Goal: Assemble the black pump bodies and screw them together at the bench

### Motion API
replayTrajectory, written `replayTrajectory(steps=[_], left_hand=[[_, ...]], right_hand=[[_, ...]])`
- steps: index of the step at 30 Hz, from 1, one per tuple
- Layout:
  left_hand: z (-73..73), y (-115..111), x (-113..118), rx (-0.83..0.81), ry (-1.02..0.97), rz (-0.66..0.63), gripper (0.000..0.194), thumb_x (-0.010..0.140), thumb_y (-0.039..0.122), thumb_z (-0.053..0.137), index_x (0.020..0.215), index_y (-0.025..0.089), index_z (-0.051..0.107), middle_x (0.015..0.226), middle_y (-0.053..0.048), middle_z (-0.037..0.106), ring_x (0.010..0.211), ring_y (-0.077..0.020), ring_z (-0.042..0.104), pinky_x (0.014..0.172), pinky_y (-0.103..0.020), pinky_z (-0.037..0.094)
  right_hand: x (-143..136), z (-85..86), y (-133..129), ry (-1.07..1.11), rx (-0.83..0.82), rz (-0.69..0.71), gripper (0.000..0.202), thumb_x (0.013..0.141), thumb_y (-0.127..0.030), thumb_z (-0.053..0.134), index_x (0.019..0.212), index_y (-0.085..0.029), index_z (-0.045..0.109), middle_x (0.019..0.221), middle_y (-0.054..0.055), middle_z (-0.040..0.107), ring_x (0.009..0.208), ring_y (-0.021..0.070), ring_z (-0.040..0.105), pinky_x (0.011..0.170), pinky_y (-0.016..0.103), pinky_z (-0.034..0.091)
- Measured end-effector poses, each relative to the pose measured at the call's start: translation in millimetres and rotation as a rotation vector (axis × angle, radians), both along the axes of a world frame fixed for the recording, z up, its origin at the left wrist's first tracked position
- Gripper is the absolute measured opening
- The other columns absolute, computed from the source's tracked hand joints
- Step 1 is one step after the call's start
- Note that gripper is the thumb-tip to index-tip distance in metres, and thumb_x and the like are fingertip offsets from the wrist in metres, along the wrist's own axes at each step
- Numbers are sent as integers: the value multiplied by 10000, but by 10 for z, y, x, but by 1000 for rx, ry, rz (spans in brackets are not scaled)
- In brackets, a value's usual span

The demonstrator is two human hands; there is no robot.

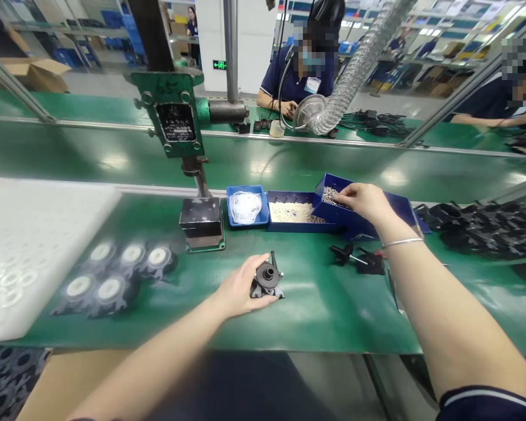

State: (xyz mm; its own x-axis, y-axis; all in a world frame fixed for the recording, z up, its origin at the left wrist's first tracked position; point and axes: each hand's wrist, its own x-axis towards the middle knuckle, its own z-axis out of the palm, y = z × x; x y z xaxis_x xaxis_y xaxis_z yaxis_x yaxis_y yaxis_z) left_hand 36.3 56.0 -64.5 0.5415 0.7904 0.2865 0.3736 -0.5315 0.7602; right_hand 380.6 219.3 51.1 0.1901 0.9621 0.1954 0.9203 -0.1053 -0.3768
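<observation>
My left hand [244, 287] is closed around a black plastic pump-like housing [268, 275] with a round raised centre and a side spout, standing on the green bench. My right hand [366, 202] reaches into the tilted blue bin [322, 192] of small silver screws [330, 195]. Its fingertips are pinched together among the screws; whether a screw is between them cannot be made out. Beside that bin stands a blue bin of small cream-coloured pieces [291, 210]. A blue tray [228, 206] to its left holds white rings [245, 207].
A green press [169, 114] rises over its black base block [201, 217]. Several black housings with white discs [111, 289] lie left, beside a white sheet [39, 245]. Black parts [486, 231] are heaped right; a red-tipped black tool [370, 261] lies under my right forearm. A co-worker [296, 76] sits opposite.
</observation>
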Motion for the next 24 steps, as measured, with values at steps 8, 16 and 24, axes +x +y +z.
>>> replayTrajectory(steps=[8, 16, 24], left_hand=[[-33, 0, -11, 3, -52, 2, 940, 777, 402, 746, 1498, 234, 166, 1433, -164, 477, 1309, -311, 523, 1068, -479, 480], [-24, 20, -3, -3, -105, -14, 968, 744, 304, 740, 1501, 207, 145, 1387, -174, 525, 1255, -308, 571, 1036, -462, 507], [-29, 17, -4, -12, -109, -11, 963, 737, 301, 733, 1496, 186, 151, 1383, -181, 526, 1252, -322, 573, 1017, -471, 518]], right_hand=[[-652, 290, -830, 169, 187, 238, 230, 911, -397, 609, 921, -196, 719, 787, 31, 729, 681, 133, 677, 695, 269, 545], [-1391, -130, -1773, 34, 1, 1051, 158, 979, -188, 498, 1020, -194, 651, 882, 66, 684, 787, 193, 665, 690, 313, 565], [-1434, -220, -1756, -66, -42, 1096, 158, 989, -183, 476, 1016, -169, 631, 928, 100, 674, 845, 218, 665, 728, 341, 574]])
